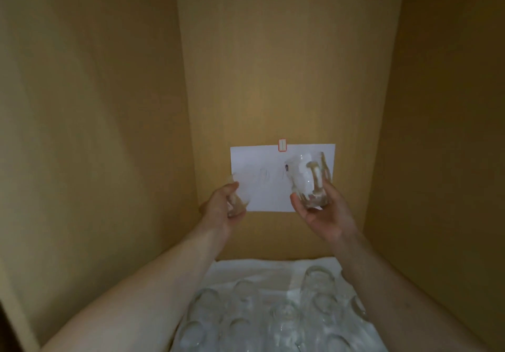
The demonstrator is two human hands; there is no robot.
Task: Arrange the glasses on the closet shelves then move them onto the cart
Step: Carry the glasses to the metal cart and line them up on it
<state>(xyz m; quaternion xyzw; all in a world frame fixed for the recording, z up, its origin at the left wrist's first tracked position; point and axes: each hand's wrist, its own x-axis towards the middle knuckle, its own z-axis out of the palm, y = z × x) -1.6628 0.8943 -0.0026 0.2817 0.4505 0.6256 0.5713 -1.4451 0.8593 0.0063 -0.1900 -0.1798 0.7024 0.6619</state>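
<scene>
Left hand [222, 206]: fingers curled round a blurred item, apparently a clear glass [237, 198]. Right hand [320, 209]: grasping a second glass [307, 179], tilted. More glasses [276, 313] on white cloth [262, 269] below.

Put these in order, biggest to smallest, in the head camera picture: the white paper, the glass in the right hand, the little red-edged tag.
1. white paper
2. glass gripped by the right hand
3. red-edged tag

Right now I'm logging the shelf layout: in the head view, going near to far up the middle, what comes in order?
Upturned glasses on the white cloth → the hand-held glasses, left, right → white paper on the back wall.
</scene>
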